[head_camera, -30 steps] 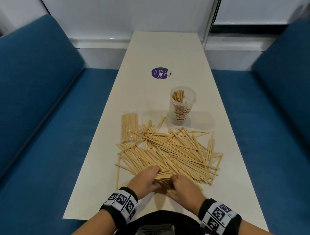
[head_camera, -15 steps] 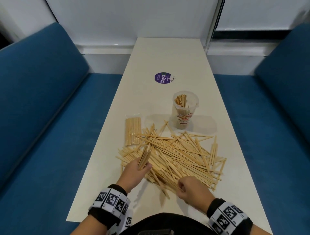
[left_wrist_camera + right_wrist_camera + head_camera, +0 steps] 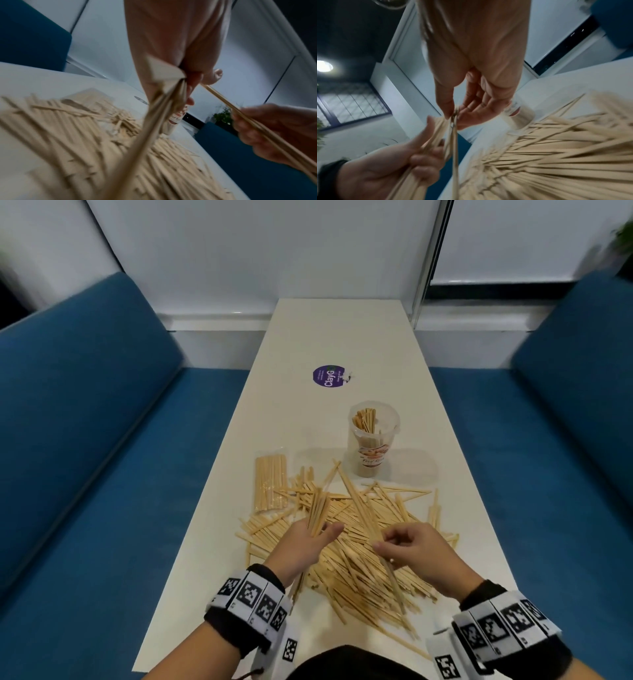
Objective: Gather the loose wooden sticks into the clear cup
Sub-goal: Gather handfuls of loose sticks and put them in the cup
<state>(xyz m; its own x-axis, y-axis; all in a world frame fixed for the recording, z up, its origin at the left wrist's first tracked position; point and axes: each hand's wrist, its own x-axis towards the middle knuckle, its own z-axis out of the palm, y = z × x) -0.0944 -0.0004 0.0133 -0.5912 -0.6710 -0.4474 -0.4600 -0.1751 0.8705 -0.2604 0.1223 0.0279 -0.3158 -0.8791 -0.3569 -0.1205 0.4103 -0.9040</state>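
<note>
A loose heap of wooden sticks covers the near half of the white table. Behind the heap stands the clear cup, upright, with several sticks in it. My left hand grips a small bundle of sticks that points up and away, held above the heap's left part. Close to its right, my right hand pinches a few long sticks between thumb and fingers. The right wrist view shows that pinch just above the left hand's bundle.
A wrapped pack of sticks lies flat left of the heap. A purple round sticker is on the table beyond the cup. Blue bench seats flank the table on both sides. Heap sticks reach near the table's right edge.
Both hands have come up off the heap's near edge. The left one lifted a bundle and moved it forward and right; the right one picked up a few sticks and rose beside it.
</note>
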